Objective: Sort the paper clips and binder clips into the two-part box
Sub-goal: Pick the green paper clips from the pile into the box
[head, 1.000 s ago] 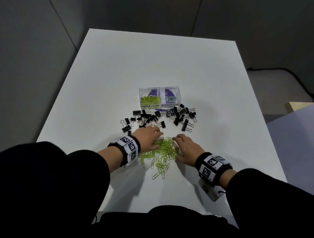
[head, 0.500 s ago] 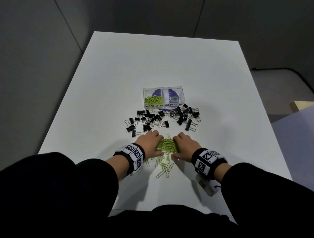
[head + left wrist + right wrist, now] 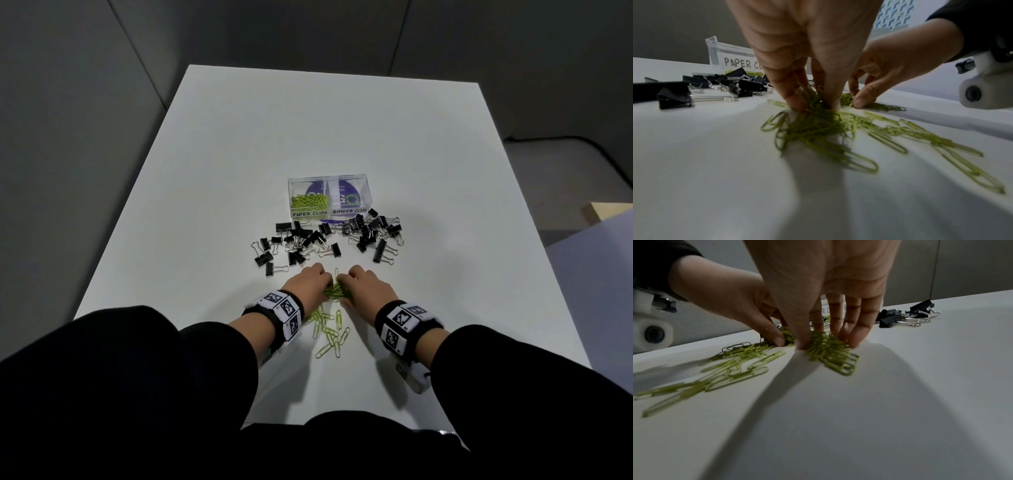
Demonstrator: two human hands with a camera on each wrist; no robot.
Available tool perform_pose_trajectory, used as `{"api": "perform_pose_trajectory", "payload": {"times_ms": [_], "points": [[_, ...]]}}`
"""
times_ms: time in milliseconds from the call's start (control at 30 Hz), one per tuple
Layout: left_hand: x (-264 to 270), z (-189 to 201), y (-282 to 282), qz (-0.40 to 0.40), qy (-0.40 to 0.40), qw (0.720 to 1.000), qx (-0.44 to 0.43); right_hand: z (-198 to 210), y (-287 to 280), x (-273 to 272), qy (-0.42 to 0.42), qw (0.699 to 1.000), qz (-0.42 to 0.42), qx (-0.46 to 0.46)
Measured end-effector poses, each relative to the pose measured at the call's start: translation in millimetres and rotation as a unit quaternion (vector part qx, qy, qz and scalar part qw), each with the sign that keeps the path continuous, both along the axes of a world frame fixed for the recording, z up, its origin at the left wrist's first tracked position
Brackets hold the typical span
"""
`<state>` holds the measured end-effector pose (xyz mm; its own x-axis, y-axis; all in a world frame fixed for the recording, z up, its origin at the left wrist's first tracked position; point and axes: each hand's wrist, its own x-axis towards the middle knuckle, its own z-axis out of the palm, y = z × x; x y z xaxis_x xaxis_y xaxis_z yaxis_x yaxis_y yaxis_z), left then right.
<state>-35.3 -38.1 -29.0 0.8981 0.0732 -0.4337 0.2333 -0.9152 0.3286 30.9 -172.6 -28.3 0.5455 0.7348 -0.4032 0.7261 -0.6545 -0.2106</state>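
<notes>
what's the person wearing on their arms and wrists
Black long sleeves cover both arms. Each wrist carries a black band with white square tags printed with black pixel-like patterns: one by the left hand, one by the right hand. A white camera housing with a dark round lens hangs under each wrist. Both hands are bare.

Hands (image 3: 337, 286) hide clip bunch (image 3: 334, 291); box label (image 3: 740, 63) half covered.

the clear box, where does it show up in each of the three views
Head: clear box at table centre, beyond the binder clips.
Left wrist: upper left, behind the left hand.
Right wrist: only slivers between the right hand fingers.
Shared landmark: the green paper clips.
</notes>
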Motion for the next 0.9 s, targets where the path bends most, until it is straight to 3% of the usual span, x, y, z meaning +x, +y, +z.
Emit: {"api": "perform_pose_trajectory", "payload": {"times_ms": [433, 900], "points": [[-8, 2, 13, -0.006, -0.011, 1.0, -0.004, -3, -5, 7, -0.021, 0.999, 0.028, 0.017], [-13, 12, 18, 0.011, -0.072, 0.997, -0.032, 5, -15, 15, 0.012, 0.996, 0.021, 0.083]]}}
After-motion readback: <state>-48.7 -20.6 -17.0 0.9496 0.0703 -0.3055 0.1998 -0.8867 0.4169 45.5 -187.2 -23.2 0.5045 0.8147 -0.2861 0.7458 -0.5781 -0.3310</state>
